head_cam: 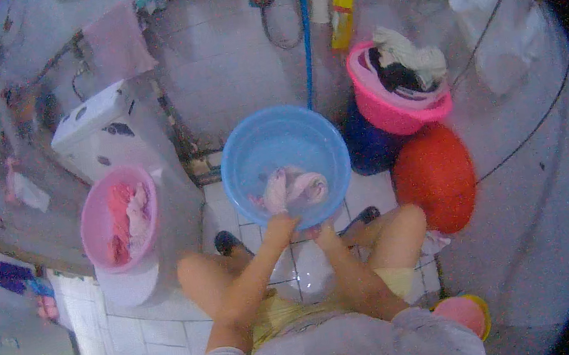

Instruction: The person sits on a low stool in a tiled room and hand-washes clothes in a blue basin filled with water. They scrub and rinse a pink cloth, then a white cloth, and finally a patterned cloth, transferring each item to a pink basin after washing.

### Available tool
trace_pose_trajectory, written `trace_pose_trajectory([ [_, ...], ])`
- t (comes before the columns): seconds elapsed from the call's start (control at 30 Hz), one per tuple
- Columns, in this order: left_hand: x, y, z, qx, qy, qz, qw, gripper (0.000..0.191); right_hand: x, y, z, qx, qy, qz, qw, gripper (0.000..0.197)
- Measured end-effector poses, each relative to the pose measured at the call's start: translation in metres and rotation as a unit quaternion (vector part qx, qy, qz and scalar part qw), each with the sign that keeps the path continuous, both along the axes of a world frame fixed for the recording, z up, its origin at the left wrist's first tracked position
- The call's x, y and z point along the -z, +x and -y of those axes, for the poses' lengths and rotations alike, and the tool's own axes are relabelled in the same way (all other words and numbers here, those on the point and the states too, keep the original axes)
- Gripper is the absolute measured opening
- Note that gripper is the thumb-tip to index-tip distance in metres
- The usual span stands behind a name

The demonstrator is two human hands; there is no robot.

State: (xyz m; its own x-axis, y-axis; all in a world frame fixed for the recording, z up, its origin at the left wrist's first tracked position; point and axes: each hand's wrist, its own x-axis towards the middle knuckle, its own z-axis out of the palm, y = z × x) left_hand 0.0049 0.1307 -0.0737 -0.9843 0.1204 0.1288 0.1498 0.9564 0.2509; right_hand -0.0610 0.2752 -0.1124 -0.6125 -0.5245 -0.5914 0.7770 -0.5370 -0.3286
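Before me on the tiled floor stands a round light-blue plastic basin. Wet whitish-pink cloth lies bunched in its near half. My left hand is at the basin's near rim, and one twisted end of the cloth reaches up to it. Blur hides whether its fingers grip the cloth or the rim. Just right of it, my right hand is low against the outside of the same rim. Its fingers are mostly hidden, so its grip is unclear.
At left, a pink basin of red and white clothes rests on a white toilet. A bright pink tub of laundry sits right, above a dark blue container beside a red basin. A blue hose hangs behind.
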Motion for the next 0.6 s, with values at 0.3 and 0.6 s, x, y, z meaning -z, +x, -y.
trace_pose_trajectory([
  [0.3, -0.017, 0.018, 0.005, 0.03, 0.084, 0.029, 0.996, 0.027, -0.028, 0.008, -0.001, 0.006, -0.037, 0.004, 0.999, 0.049],
  [0.6, -0.02, 0.023, -0.002, 0.06, 0.024, 0.103, 0.993, 0.044, -0.051, 0.009, -0.023, 0.093, 0.053, -0.042, 0.993, 0.051],
])
